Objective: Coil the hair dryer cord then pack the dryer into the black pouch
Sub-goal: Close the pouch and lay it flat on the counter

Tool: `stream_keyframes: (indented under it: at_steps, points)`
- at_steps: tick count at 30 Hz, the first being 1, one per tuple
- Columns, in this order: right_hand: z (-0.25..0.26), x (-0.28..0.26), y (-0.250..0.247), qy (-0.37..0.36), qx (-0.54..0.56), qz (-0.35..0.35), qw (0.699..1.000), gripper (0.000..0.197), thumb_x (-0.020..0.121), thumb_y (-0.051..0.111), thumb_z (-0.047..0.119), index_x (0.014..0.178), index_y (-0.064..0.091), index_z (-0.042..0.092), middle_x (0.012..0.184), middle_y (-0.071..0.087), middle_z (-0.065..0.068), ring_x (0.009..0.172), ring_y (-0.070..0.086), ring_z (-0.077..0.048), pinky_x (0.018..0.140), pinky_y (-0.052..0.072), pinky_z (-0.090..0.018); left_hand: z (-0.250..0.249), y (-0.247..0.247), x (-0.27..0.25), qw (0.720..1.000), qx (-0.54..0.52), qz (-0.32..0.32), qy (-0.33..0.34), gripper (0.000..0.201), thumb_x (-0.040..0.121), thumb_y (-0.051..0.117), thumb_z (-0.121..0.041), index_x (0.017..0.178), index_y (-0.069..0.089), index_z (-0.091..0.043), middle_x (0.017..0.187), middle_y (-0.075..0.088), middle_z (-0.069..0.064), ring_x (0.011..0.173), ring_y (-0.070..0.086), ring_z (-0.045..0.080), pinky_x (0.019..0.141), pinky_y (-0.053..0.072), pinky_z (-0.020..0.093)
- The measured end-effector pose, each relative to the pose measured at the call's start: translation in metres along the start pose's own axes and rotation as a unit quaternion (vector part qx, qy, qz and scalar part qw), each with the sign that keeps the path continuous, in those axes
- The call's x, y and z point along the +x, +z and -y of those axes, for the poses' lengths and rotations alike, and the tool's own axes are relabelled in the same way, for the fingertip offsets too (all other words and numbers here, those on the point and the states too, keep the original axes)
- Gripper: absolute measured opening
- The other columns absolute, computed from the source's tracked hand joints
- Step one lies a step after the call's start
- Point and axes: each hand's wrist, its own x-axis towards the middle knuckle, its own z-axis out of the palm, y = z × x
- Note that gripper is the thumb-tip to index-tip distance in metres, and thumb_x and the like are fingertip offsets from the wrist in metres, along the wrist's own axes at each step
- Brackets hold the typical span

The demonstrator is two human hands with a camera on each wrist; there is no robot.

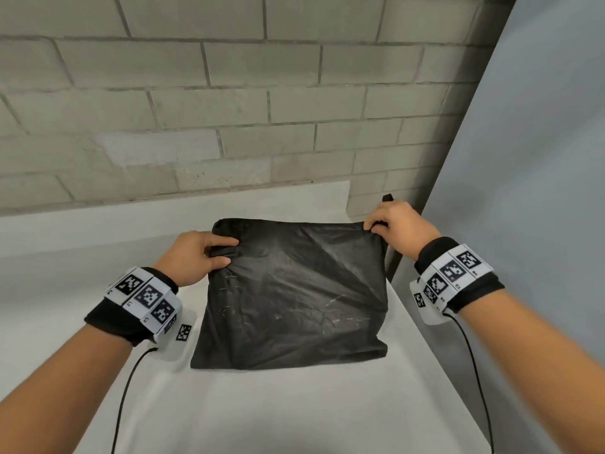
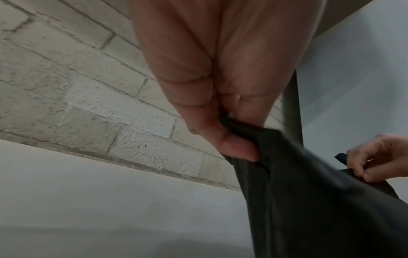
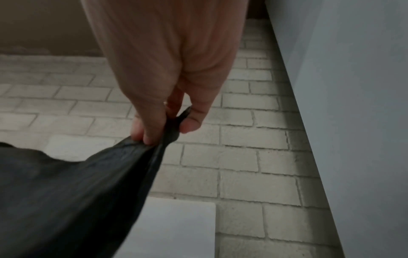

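The black pouch (image 1: 294,296) lies bulging on the white table (image 1: 294,414), its mouth edge toward the brick wall. My left hand (image 1: 199,257) pinches the pouch's far left corner between thumb and fingers; the left wrist view shows black fabric (image 2: 298,192) bunched in that grip. My right hand (image 1: 399,224) pinches the far right corner, where a short black tab (image 1: 388,198) sticks up. In the right wrist view the fabric (image 3: 77,192) hangs stretched from my fingertips (image 3: 145,137). The hair dryer and its cord are not visible.
A pale brick wall (image 1: 229,109) runs behind the table. A grey-blue panel (image 1: 530,158) stands close on the right, with a dark post (image 2: 291,104) at its edge. The table's right edge is near the pouch. Thin black cables (image 1: 124,398) trail from my wristbands.
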Motion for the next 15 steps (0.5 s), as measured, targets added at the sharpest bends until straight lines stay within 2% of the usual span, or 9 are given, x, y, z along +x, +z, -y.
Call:
stream_keyframes:
  at_steps: [2,5,9,13,15]
  points:
    - [-0.013,0.021,0.007,0.014,0.004,-0.013,1.0,0.02,0.087,0.053,-0.001,0.098,0.069,0.004,0.101,0.061,-0.021,0.101,0.051,-0.034,0.084,0.04,-0.028,-0.002,0.0,0.018,1.0,0.023,-0.011,-0.005,0.04,0.078,0.067,-0.006,0.116,0.062,-0.016,0.11,0.066,0.013,0.091,0.058,0.024,0.083,0.039,0.025]
    - [-0.032,0.053,0.016,0.048,-0.011,-0.003,0.999,0.022,0.09,0.05,0.003,0.102,0.067,0.009,0.104,0.059,-0.017,0.107,0.044,-0.031,0.093,0.04,-0.034,-0.005,0.001,0.045,0.997,0.08,-0.005,-0.008,0.04,0.081,0.064,-0.011,0.12,0.059,-0.019,0.111,0.064,0.012,0.085,0.051,0.017,0.074,0.03,0.02]
    - [-0.051,0.091,0.026,0.077,-0.025,0.043,0.996,0.02,0.087,0.052,0.008,0.092,0.067,0.021,0.108,0.055,-0.014,0.095,0.047,-0.028,0.084,0.04,-0.029,-0.002,0.005,0.077,0.996,0.089,0.006,-0.028,0.04,0.082,0.063,-0.012,0.121,0.058,-0.019,0.107,0.062,0.011,0.082,0.047,0.013,0.072,0.028,0.015]
    - [-0.061,0.119,0.04,0.086,0.0,0.065,0.994,0.019,0.085,0.055,0.005,0.091,0.069,0.017,0.103,0.047,-0.01,0.088,0.049,-0.024,0.082,0.042,-0.027,0.005,0.012,0.1,0.995,0.087,0.014,-0.045,0.039,0.082,0.063,-0.009,0.12,0.059,-0.017,0.097,0.058,0.008,0.076,0.046,0.013,0.068,0.028,0.012]
    - [-0.064,0.131,0.048,0.083,0.016,0.074,0.994,0.019,0.084,0.055,0.003,0.09,0.069,0.014,0.104,0.051,-0.013,0.088,0.048,-0.024,0.083,0.039,-0.025,0.009,0.013,0.107,0.995,0.087,0.013,-0.055,0.039,0.082,0.063,-0.007,0.119,0.059,-0.016,0.093,0.058,0.009,0.076,0.045,0.013,0.07,0.028,0.013]
